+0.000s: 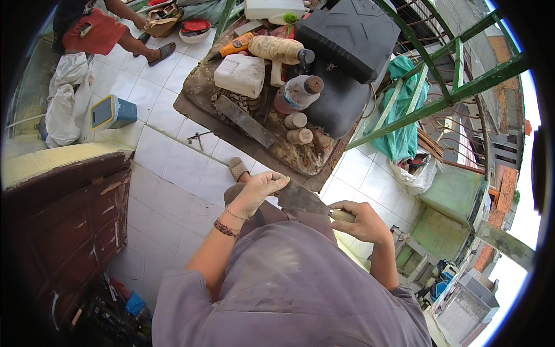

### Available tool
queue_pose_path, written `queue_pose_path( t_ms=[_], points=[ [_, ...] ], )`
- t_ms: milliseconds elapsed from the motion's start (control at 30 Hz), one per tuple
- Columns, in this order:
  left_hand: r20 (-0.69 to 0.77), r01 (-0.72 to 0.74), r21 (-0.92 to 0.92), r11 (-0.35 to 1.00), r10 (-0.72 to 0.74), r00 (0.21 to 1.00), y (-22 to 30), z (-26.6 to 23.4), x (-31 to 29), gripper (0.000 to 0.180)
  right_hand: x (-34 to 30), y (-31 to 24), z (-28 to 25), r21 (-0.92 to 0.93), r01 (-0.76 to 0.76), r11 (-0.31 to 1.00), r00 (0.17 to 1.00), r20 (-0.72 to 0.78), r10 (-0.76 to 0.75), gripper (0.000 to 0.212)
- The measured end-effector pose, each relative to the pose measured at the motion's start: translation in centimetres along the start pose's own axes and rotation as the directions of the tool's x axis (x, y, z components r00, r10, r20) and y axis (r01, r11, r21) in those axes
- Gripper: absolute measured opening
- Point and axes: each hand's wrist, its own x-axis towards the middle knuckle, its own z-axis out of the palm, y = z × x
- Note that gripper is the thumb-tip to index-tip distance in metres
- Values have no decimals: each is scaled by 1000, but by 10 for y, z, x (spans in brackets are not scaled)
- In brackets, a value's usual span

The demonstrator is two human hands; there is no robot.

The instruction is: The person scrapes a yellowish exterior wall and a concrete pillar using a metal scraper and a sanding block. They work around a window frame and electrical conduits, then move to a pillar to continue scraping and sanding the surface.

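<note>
Over my lap I hold a putty knife (302, 198) with a wide, stained metal blade. My right hand (367, 222) is closed round its pale handle (343, 216). My left hand (259, 192) has its fingers curled together at the blade's broad far end; exactly what the fingertips touch is partly hidden. Just beyond my hands stands a worn, dirty table (193, 110). On its near part lie a long flat metal bar (244, 121) and two small round pale pieces (299, 136). A clear bottle with a brown cap (295, 95) stands behind them.
The table also carries a white jug (240, 75), an orange bottle (234, 45) and a black case (347, 37). Green metal railing (416, 110) runs along the right. A brown panelled door (69, 225) is at left. A blue bin (114, 112) and another person's leg (134, 43) are farther off.
</note>
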Motion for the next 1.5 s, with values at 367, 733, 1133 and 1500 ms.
queue_pose_path(
  t_ms=[367,733,1133,1500],
  points=[
    [39,277,301,913,-302,953,-15,18,-8,41,-57,11,103,207,-158,966,934,-286,214,45],
    [40,184,408,894,-219,975,-61,14,-59,51,-101,39,190,284,-153,947,859,-435,269,37],
    [194,157,509,846,-290,937,-55,12,-84,35,-111,17,239,439,-146,886,811,-460,361,36],
    [271,138,645,751,-394,878,13,-29,-35,45,-57,-44,243,552,-198,810,690,-508,516,33]
  ],
)
